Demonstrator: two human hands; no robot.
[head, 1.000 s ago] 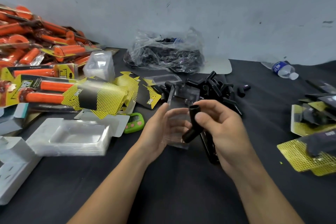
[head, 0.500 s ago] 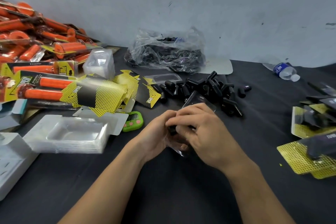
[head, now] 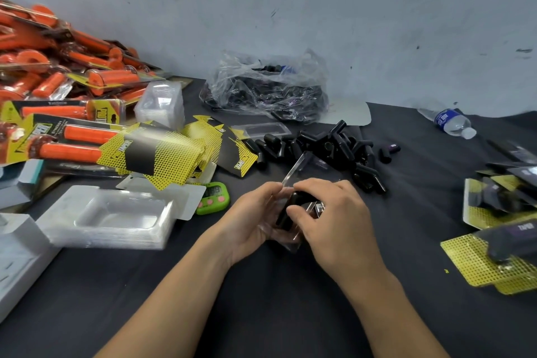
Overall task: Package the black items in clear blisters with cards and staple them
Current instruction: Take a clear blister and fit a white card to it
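Left hand [head: 255, 216] grips clear blister [head: 286, 241], right hand [head: 334, 218] fingers curled on black item [head: 291, 200] in it, above tabletop [head: 261, 302].

left grip [head: 255, 219]: cupped, fingers curled, clasping | right grip [head: 331, 212]: palm down, pinching | grips touching
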